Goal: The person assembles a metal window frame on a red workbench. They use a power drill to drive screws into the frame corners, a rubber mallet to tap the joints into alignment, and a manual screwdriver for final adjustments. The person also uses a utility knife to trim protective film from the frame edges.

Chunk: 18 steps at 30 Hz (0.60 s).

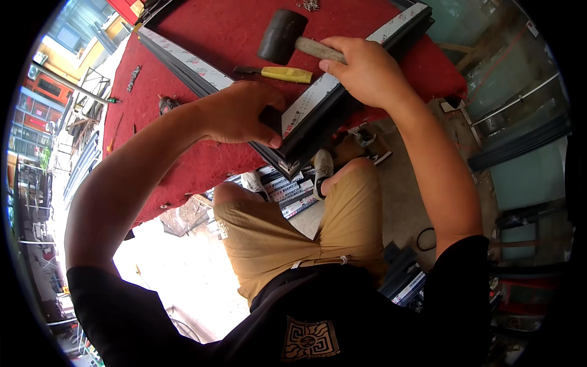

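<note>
My right hand [367,70] is closed round the wooden handle of a black rubber mallet [281,38], raised over the frame with its head to the left. A dark metal frame [318,98] with printed white film on its faces lies on the red-covered table [342,21], one corner pointing toward me past the edge. My left hand [244,113] grips the frame beside that corner, thumb on the near side; some fingers are hidden. Just beyond, inside the frame, lies a yellow-handled tool [287,74] with a dark, narrow blade, which looks like a chisel.
Small metal pieces [133,78] lie at the table's left, near a dark tool [166,104] partly covered by my left forearm. A thin yellow-handled screwdriver [112,139] is at the left edge. Printed profiles [293,194] lie underfoot. Glass panes [529,186] stand at right.
</note>
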Each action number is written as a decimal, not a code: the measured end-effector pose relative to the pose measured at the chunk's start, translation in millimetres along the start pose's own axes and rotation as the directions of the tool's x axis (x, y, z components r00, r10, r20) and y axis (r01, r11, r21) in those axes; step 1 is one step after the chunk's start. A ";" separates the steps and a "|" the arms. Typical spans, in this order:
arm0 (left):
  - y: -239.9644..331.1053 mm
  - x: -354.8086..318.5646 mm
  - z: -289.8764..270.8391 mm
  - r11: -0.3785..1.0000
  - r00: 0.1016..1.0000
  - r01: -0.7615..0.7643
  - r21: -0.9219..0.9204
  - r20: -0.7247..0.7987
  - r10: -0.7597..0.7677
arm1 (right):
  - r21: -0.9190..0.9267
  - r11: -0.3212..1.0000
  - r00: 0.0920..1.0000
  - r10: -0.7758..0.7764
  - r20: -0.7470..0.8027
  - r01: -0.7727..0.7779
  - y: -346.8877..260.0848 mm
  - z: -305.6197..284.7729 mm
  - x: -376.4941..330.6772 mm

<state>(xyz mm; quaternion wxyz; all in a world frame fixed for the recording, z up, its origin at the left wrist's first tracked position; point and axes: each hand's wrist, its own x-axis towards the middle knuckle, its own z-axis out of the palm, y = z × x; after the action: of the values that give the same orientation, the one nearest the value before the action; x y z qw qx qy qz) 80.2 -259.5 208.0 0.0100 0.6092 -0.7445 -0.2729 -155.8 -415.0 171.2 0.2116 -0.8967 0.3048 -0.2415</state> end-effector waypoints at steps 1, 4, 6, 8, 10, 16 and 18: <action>-0.4 0.7 0.5 1.000 1.000 -0.011 -0.004 -0.010 0.011 | 0.002 1.000 1.000 -0.002 0.006 0.002 2.9 0.0 1.8; -5.1 -4.8 0.3 0.999 1.000 -0.018 -0.038 -0.013 0.018 | 0.016 1.000 1.000 -0.013 0.009 0.013 3.3 3.9 3.9; -6.8 -2.7 -1.0 0.995 1.000 -0.015 -0.098 0.018 0.017 | 0.012 1.000 1.000 -0.011 0.009 0.011 2.5 4.1 4.8; -7.8 -0.5 -0.5 0.997 1.000 -0.005 -0.073 0.022 0.007 | 0.007 1.000 1.000 -0.002 0.009 0.002 0.9 3.4 4.0; -2.6 5.6 -1.6 0.993 0.996 0.075 -0.088 0.061 -0.069 | -0.017 1.000 1.000 -0.005 0.014 0.005 2.1 2.5 4.8; 7.4 13.4 0.5 0.978 0.983 0.182 -0.102 0.044 -0.179 | -0.022 0.999 0.995 0.033 0.091 -0.031 -4.4 -4.7 10.2; 7.0 11.2 -0.6 0.982 0.987 0.160 -0.097 0.024 -0.159 | -0.002 0.999 0.993 0.034 0.116 -0.034 -2.7 -7.5 11.6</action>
<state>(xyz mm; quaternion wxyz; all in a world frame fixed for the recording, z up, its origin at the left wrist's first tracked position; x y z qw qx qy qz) 71.2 -269.2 207.8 0.0123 0.6635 -0.6789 -0.3141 -150.8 -422.3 182.1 0.2329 -0.9040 0.3072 -0.1850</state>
